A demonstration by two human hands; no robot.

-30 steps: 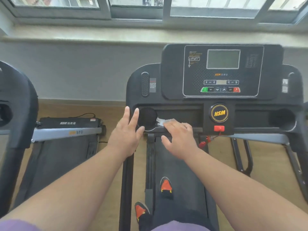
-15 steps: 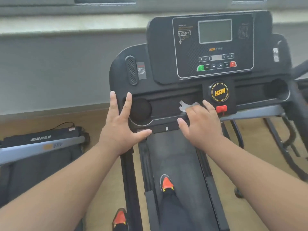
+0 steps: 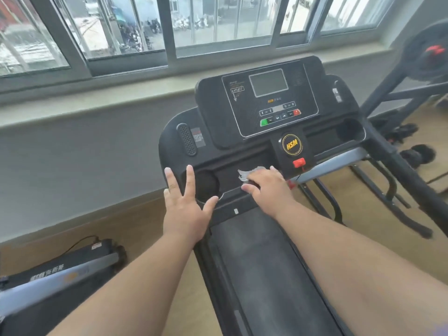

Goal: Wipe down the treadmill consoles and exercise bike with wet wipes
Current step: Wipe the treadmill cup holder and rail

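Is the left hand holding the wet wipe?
No. The left hand rests open by the cup holder; the wet wipe sits under the right hand.

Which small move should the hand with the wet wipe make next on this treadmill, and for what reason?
Probably slide the right hand with the wet wipe a little to the left along the console tray, toward the round cup holder. The wipe lies just left of the red safety key, so that stretch seems not yet covered. The left hand rests open on the tray's left edge and can steady it.

wet wipe [image 3: 247,174]: white, crumpled, in console tray | treadmill console [image 3: 264,122]: black, grey screen, tilted | exercise bike [image 3: 417,76]: far right
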